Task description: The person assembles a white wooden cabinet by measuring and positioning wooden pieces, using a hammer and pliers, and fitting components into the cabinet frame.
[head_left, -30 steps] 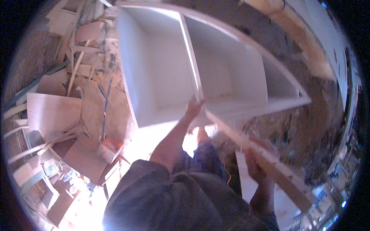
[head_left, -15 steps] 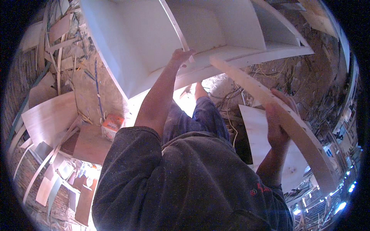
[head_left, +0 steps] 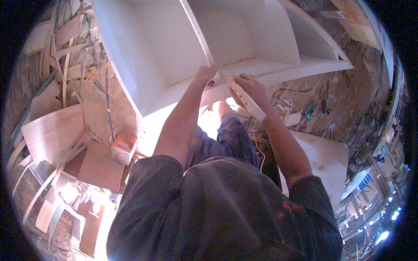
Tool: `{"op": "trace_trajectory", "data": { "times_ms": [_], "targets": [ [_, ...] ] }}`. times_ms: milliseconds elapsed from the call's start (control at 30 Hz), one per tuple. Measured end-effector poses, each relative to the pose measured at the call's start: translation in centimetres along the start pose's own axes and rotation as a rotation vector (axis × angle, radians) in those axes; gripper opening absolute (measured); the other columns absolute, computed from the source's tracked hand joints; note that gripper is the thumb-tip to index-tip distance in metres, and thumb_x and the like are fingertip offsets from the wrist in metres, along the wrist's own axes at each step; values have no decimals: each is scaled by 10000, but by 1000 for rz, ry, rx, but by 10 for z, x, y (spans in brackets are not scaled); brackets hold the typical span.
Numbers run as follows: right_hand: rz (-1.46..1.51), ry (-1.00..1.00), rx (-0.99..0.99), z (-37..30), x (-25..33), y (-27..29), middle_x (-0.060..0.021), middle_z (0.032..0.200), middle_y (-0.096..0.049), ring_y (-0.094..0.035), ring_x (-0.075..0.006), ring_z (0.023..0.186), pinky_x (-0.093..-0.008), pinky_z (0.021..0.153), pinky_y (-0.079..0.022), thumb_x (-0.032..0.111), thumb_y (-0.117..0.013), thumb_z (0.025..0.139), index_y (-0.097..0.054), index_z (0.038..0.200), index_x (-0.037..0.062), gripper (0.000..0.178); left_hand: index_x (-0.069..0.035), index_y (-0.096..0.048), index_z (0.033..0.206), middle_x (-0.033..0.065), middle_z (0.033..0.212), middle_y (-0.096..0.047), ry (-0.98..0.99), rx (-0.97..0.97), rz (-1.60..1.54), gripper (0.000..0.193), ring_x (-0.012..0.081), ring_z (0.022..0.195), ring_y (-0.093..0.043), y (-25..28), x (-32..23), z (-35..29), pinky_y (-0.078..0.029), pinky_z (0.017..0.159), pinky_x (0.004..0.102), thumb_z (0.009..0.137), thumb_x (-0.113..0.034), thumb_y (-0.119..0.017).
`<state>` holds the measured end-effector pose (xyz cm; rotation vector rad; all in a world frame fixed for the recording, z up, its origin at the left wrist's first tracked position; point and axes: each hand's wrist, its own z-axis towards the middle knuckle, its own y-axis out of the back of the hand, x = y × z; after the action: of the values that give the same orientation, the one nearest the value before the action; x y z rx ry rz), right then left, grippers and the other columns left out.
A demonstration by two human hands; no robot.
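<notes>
A white open-fronted cabinet (head_left: 148, 52) with several compartments lies before me. My left hand (head_left: 205, 77) is closed at the cabinet's near edge, by the lower end of a narrow upright divider (head_left: 198, 32); what its fingers hold is hidden. To its right, my right hand (head_left: 251, 88) is wrapped round a pale wooden strip (head_left: 246, 100), which has small dark marks along one face. The strip slants from beside my left fingers down to the right, with its far end close to or touching the cabinet's front edge; I cannot tell which.
An orange-and-white box (head_left: 124, 147) stands at left beside brown boards (head_left: 101, 165) and a pale panel (head_left: 54, 132). Wood scraps lie at far left. On the right are yellow cords (head_left: 300, 89), a small green-blue object (head_left: 308, 114) and a pale board (head_left: 320, 158) under my forearm.
My right hand has swung left and away from me, to the cabinet's front edge beside my left hand. The strip in it looks much shorter now. My left hand has shifted slightly nearer me.
</notes>
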<state>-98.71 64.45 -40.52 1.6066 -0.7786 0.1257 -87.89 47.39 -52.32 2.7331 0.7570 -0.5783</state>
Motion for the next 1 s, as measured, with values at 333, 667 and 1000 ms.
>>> {"op": "trace_trajectory", "data": {
  "times_ms": [333,667,1000],
  "targets": [
    [-81,57,168,27,-5,-38,-96,1116,-665,-576,-322,1190,-595,1099,-318,348,-739,757,-605,1272,194,554,10,-699,982,93,830,-612,30,125,-121,527,181,696,-608,6,27,14,-529,588,315,814,-488,-741],
    [-117,18,522,48,-7,-29,-130,1188,-664,-579,-351,1216,-658,1107,-287,349,-864,637,-532,1348,171,805,-78,-665,986,46,827,-631,2,113,-262,370,153,687,-585,8,36,-15,-477,634,303,875,-428,-704],
    [-31,3,328,42,-5,-35,-147,1146,-677,-608,-361,1165,-636,1082,-345,309,-828,644,-504,1347,81,807,-64,-684,1017,76,908,-656,249,55,-192,255,187,756,-627,-2,-11,0,-542,634,364,869,-271,-692]
  ]
}}
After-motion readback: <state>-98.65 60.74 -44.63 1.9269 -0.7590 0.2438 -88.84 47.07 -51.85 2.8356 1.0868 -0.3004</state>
